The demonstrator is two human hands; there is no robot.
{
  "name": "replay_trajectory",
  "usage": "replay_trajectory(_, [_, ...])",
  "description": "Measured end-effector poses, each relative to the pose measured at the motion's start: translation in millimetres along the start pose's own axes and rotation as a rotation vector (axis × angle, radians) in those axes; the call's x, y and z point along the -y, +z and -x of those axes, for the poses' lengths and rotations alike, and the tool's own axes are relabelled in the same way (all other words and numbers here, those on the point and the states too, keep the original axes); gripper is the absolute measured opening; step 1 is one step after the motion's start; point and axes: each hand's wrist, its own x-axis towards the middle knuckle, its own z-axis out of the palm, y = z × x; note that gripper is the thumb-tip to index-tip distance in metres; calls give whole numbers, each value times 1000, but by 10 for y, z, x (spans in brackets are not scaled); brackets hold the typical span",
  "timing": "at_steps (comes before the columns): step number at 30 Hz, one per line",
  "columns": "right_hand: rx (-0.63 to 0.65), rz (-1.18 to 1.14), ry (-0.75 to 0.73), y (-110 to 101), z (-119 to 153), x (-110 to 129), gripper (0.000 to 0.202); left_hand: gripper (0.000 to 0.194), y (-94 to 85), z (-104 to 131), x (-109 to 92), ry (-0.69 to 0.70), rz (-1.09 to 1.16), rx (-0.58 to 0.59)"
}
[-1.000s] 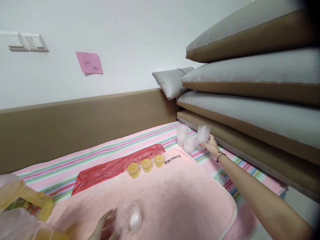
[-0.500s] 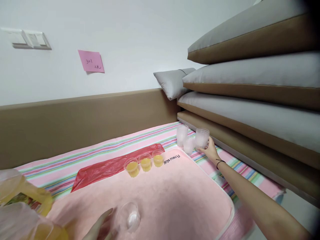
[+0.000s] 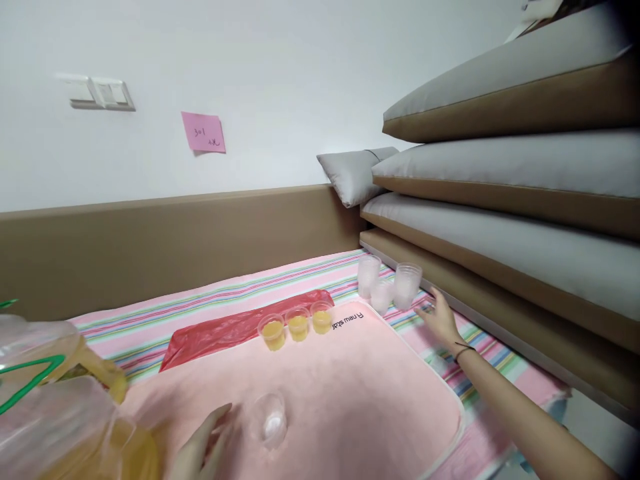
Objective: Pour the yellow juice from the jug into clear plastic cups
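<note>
My right hand (image 3: 440,320) is just right of a tall stack of clear plastic cups (image 3: 407,288), with its fingers apart and nothing in them. Two more stacks, a tall one (image 3: 369,277) and a shorter one (image 3: 381,297), stand beside it. On the pink mat (image 3: 370,387), a single clear cup (image 3: 271,421) rests near my left hand (image 3: 207,440), whose fingers are stretched out and hold nothing. Farther back are three cups in a row, the left (image 3: 274,335), middle (image 3: 299,327) and right (image 3: 321,321), with yellow liquid inside.
Large clear jugs of yellow liquid (image 3: 120,437), one with a green handle (image 3: 37,373), stand at the left. A red plastic bag (image 3: 215,337) lies behind the filled cups. Stacked grey and brown cushions (image 3: 500,167) rise at the right, and a brown padded board (image 3: 175,257) borders the back.
My right hand has let go of the tall cup stack and drawn back to the right. My left hand has moved slightly away from the single cup. The view has shifted left.
</note>
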Motion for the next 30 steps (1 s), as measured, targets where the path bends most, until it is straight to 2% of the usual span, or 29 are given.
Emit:
replay_trajectory(2, [-5,-14,48,-128,315,160,76,43,-33,51,-158,53,-39,-91])
replay_trajectory(3, [8,-31,54,-198,510,267,69,45,-42,91,-239,66,-47,-97])
replay_trajectory(6, [111,-74,72,-395,1152,675,48,45,-20,242,-429,150,-26,-161])
replay_trajectory(8, [81,-42,78,-471,1529,972,40,38,18,334,-484,249,-73,-279])
replay_trajectory(10, [98,-52,82,-467,1809,1243,41,32,41,400,-484,433,-134,-491])
replay_trajectory(12, [159,-39,41,-377,1985,1479,40,26,28,445,-453,620,-252,-709])
replay_trajectory(13, [194,-33,-1,-307,2042,1588,38,24,9,463,-434,677,-314,-837])
replay_trajectory(15, [271,-33,-106,-142,2112,1803,35,21,-47,494,-402,704,-394,-1072])
replay_trajectory(18, [401,-90,-218,117,2169,2144,32,30,-146,519,-375,542,-305,-1281])
replay_trajectory(22, [498,-225,-360,459,2238,2654,24,63,-280,495,-307,193,37,-1420])
replay_trajectory(24, [517,-298,-503,643,2274,2950,20,80,-333,467,-232,40,124,-1420])
replay_trajectory(26, [528,-371,-649,836,2308,3277,17,98,-359,442,-142,-75,94,-1368])
replay_trajectory(28, [561,-383,-802,1036,2344,3611,17,110,-354,428,-58,-131,1,-1310])
replay_trajectory(30, [590,-407,-924,1242,2388,3910,18,113,-331,426,0,-145,-68,-1286])
